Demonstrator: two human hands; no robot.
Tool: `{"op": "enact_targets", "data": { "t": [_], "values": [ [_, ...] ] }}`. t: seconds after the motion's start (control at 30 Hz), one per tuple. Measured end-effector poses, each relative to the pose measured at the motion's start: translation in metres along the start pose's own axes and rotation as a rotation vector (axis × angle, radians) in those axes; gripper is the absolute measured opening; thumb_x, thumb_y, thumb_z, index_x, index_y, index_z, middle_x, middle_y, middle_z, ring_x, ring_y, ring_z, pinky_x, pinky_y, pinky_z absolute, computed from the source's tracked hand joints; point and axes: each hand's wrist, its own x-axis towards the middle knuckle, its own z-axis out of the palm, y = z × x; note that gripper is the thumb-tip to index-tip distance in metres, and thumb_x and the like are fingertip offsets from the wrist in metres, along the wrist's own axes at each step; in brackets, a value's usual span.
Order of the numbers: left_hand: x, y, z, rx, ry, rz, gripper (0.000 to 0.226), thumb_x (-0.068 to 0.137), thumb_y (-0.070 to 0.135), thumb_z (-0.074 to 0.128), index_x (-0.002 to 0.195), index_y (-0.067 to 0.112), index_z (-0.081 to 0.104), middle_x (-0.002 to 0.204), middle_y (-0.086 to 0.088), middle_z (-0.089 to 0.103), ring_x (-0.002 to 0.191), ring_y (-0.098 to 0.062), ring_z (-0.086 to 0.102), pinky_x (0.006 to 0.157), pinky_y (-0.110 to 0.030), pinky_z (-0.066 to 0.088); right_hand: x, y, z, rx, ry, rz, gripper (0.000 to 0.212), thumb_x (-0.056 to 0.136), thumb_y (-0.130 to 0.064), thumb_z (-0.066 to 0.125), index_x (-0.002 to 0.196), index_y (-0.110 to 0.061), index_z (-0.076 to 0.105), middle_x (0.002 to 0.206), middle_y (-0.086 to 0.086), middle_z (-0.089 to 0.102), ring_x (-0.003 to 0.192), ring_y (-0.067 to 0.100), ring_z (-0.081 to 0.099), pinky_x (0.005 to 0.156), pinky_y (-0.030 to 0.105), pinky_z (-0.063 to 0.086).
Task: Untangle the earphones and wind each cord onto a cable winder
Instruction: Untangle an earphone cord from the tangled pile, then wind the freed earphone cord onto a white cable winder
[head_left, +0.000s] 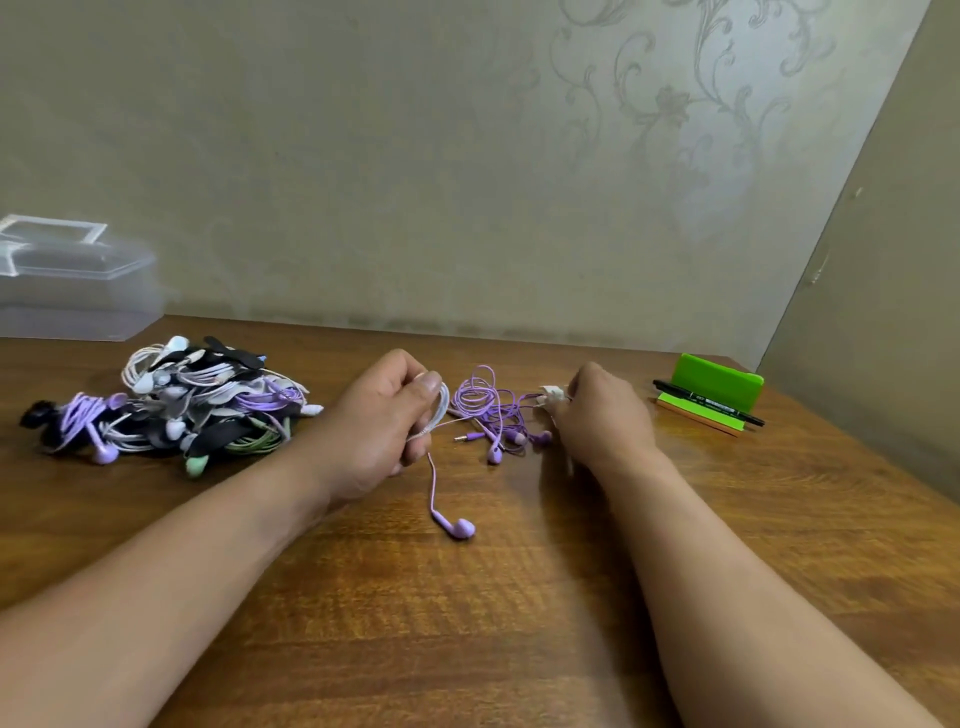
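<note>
My left hand (384, 421) has its fingers curled round a small coil of thin, pale lilac-white earphone cord (441, 410), with the thumb pressed on top and pinning the loops together. One tail drops out below and ends in a lilac plastic earbud (458, 527) lying on the brown wooden table (519, 623). My right hand (605, 415) shows me its back, fingertips closed on a small white piece (550, 397) (winder or bud, I cannot tell which). Between my hands lies a loose tangle of purple earphones (493, 410), and off to the left a heap of bundled earphones in white, purple, black and green (171, 400). This cord weighs almost nothing and is limp but springy, so I expect the loops to slide apart if my thumb eases. I would grip across the whole coil, never by the buds, since the thin wire at their joints looks easy to damage with a tug
</note>
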Motion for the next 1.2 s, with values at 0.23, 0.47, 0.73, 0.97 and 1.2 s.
{"op": "enact_targets", "data": {
  "t": [0.23,0.47,0.73,0.97,1.2],
  "values": [
    [0.001,0.001,-0.006,0.002,0.022,-0.007,0.018,0.111,0.025,0.042,0.100,0.012,0.047,0.073,-0.002,0.045,0.057,-0.014,0.045,0.043,-0.020,0.029,-0.005,-0.007,-0.019,-0.126,-0.101,-0.037,0.024,0.089,-0.038,0.067,0.087,-0.015,0.066,0.084,0.006,0.061,0.083,0.032,0.059,0.066,0.030,0.039],
    [0.000,0.001,-0.008,0.006,0.021,0.000,0.017,0.111,0.024,0.042,0.102,0.010,0.046,0.074,-0.004,0.047,0.057,-0.016,0.047,0.043,-0.020,0.030,-0.008,-0.001,-0.036,-0.095,-0.387,-0.029,0.023,0.092,-0.031,0.064,0.095,-0.011,0.074,0.084,0.007,0.066,0.074,0.021,0.060,0.059,0.029,0.044],
    [0.004,0.000,-0.012,-0.114,0.097,-0.005,0.018,0.111,0.021,0.042,0.097,0.012,0.047,0.074,-0.002,0.049,0.056,-0.016,0.048,0.042,-0.020,0.029,-0.016,-0.004,-0.065,0.595,-0.405,0.076,0.028,0.089,-0.031,0.056,0.073,-0.009,0.065,0.060,0.011,0.055,0.051,0.022,0.044,0.050,0.027,0.032],
    [0.004,0.005,-0.013,-0.209,0.134,0.109,0.019,0.112,0.019,0.040,0.094,0.012,0.045,0.070,0.000,0.050,0.057,-0.016,0.048,0.044,-0.022,0.028,-0.054,-0.059,-0.064,1.218,-0.705,0.027,0.018,0.098,-0.021,0.050,0.087,-0.008,0.056,0.067,0.010,0.050,0.047,0.015,0.041,0.043,0.024,0.030],
    [0.005,0.003,-0.017,-0.135,0.136,0.223,0.020,0.113,0.023,0.038,0.098,0.012,0.047,0.067,-0.008,0.055,0.058,-0.016,0.052,0.049,-0.028,0.039,-0.078,-0.087,-0.053,1.310,-0.856,-0.034,0.022,0.104,-0.026,0.050,0.097,-0.006,0.057,0.063,0.006,0.049,0.045,0.013,0.037,0.042,0.022,0.025]
  ]
}}
